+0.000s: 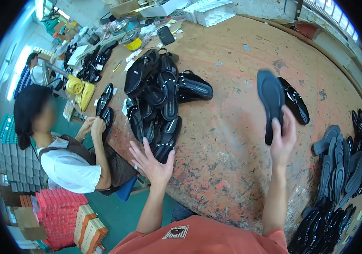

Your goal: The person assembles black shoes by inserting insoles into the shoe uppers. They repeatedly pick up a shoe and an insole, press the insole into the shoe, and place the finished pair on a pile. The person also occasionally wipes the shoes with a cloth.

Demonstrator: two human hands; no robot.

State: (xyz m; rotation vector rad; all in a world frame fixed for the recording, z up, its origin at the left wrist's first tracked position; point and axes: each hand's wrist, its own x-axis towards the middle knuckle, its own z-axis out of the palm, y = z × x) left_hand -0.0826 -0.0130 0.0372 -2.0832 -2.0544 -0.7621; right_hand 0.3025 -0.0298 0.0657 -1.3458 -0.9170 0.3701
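Note:
My right hand [283, 139] is closed round the heel end of a dark grey shoe insole [269, 91], holding it upright over the table. Close behind the insole, partly hidden by it, lies a black glossy shoe [294, 100] with silver studs. My left hand [153, 164] has its fingers spread, at the near edge of a heap of black studded shoes [170, 99]. The closest one in the heap is a strapped black shoe [166, 137], right by my left fingertips; whether they touch it I cannot tell.
At the table's right edge lie loose grey insoles [337, 169], with glossy black shoe uppers [322, 230] below them. A co-worker [68, 156] sits at the left, hands at a pair of black shoes [104, 101]. Farther back are a yellow can [132, 41] and a white box [210, 12].

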